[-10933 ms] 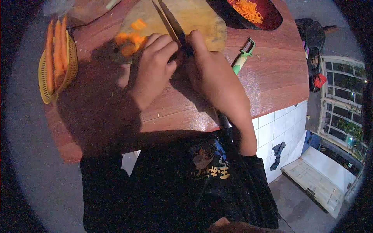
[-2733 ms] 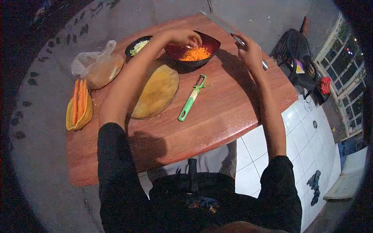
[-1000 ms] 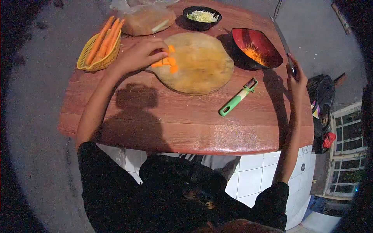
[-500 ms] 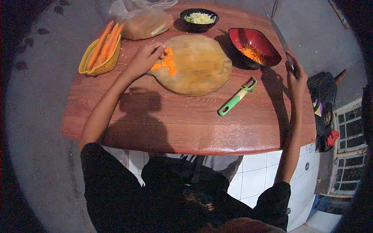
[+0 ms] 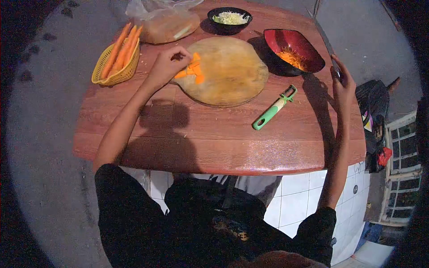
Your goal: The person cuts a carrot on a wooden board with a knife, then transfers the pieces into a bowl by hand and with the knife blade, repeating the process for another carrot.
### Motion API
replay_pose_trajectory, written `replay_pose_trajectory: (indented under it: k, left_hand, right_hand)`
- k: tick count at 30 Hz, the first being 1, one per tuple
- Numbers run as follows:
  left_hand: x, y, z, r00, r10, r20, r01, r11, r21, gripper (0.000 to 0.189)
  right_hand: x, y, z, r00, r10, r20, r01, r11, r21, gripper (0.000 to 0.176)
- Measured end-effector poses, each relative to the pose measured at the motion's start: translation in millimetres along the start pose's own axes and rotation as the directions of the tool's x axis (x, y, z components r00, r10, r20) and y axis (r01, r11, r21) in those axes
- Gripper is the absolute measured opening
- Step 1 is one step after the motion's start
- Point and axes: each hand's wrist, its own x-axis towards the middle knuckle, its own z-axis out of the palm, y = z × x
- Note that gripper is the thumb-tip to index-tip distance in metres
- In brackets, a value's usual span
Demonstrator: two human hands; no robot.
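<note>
My left hand (image 5: 172,64) is over the left edge of the round wooden cutting board (image 5: 228,73), fingers curled together beside the orange carrot pieces (image 5: 195,71); whatever it may pinch is too small to make out. At the table's right side my right hand (image 5: 342,82) is closed around the handle of a long knife (image 5: 322,36), whose blade points up and away from me. Between the board and my right hand, a red and black bowl (image 5: 315,56) holds shredded carrot (image 5: 291,59). A green peeler (image 5: 273,109) lies below that bowl.
At the left stands a yellow basket (image 5: 101,71) with whole carrots (image 5: 119,51). Behind the board are a clear plastic bag (image 5: 167,27) and a black bowl (image 5: 227,29) of chopped pale vegetable (image 5: 231,18). The wooden table's (image 5: 214,152) front edge is close to my body.
My left hand has lifted slightly and shifted left, off the carrot pieces, its fingers more curled. My right hand still holds the knife, nearly unmoved. The view has shifted slightly.
</note>
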Motion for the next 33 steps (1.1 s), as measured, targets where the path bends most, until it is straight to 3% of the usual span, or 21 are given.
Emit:
replay_pose_trajectory:
  k: [4, 6, 9, 13, 15, 16, 18, 19, 21, 24, 26, 27, 29, 31, 32, 33]
  left_hand:
    - [6, 6, -16, 0.980, 0.138, 0.142, -0.165, 0.966, 0.199, 0.017]
    - [8, 11, -29, 0.904, 0.311, 0.293, -0.397, 0.865, 0.307, 0.022]
    - [9, 14, -48, 0.871, 0.377, 0.316, -0.469, 0.830, 0.301, 0.025]
    - [4, 22, -67, 0.892, 0.230, 0.390, -0.371, 0.865, 0.339, 0.021]
    - [3, 27, -68, 0.842, -0.115, 0.526, -0.057, 0.953, 0.298, 0.020]
    - [2, 29, -64, 0.842, -0.117, 0.526, -0.056, 0.952, 0.300, 0.020]
    - [1, 31, -53, 0.864, -0.175, 0.472, -0.082, 0.877, 0.474, 0.025]
    - [0, 23, -48, 0.878, -0.093, 0.469, -0.094, 0.929, 0.359, 0.025]
    - [0, 17, -40, 0.891, -0.069, 0.449, -0.105, 0.930, 0.352, 0.027]
    - [-2, 18, -40, 0.899, -0.049, 0.436, -0.124, 0.924, 0.361, 0.028]
    - [-3, 24, -43, 0.894, -0.055, 0.445, -0.132, 0.917, 0.377, 0.027]
    - [-4, 27, -46, 0.893, -0.028, 0.448, -0.142, 0.929, 0.341, 0.029]
    - [-4, 33, -49, 0.891, -0.001, 0.454, -0.154, 0.940, 0.305, 0.031]
    - [-3, 43, -48, 0.868, -0.147, 0.474, -0.058, 0.918, 0.392, 0.035]
    - [-2, 42, -48, 0.868, -0.148, 0.474, -0.058, 0.918, 0.392, 0.035]
    - [-2, 41, -47, 0.872, -0.134, 0.471, -0.077, 0.912, 0.403, 0.036]
  right_hand:
    - [-1, 0, -1, 0.997, 0.069, -0.040, -0.072, 0.995, -0.062, 0.035]
    - [-1, 3, -2, 0.992, 0.112, -0.057, -0.115, 0.992, -0.057, 0.036]
    - [-1, 1, 0, 0.997, 0.069, -0.042, -0.069, 0.998, -0.005, 0.036]
    - [-1, -5, 4, 0.999, 0.029, -0.018, -0.029, 0.999, -0.024, 0.036]
    - [-1, -3, 4, 1.000, -0.020, -0.018, 0.020, 1.000, -0.008, 0.036]
    - [-2, -5, 3, 1.000, -0.009, 0.008, 0.009, 1.000, 0.005, 0.036]
    - [-1, -3, 3, 0.999, -0.001, 0.035, 0.001, 1.000, 0.018, 0.036]
    - [-1, 1, 4, 0.999, -0.015, 0.034, 0.015, 1.000, 0.008, 0.035]
    - [-1, 1, 4, 0.999, -0.029, 0.036, 0.030, 1.000, -0.004, 0.034]
    - [2, -4, 4, 0.991, -0.118, 0.067, 0.121, 0.992, -0.036, 0.035]
    - [5, -3, 4, 0.925, -0.363, 0.110, 0.366, 0.930, -0.013, 0.051]
    - [3, -9, 4, 0.926, -0.362, 0.110, 0.365, 0.931, -0.012, 0.051]
    - [-4, -24, 3, 0.913, -0.383, 0.137, 0.404, 0.813, -0.419, 0.063]
    - [-5, -27, 3, 0.888, -0.429, 0.165, 0.453, 0.761, -0.464, 0.065]
    - [-4, -30, 3, 0.858, -0.475, 0.197, 0.504, 0.700, -0.506, 0.066]
    - [-3, -37, 1, 0.849, -0.464, 0.252, 0.524, 0.684, -0.507, 0.046]
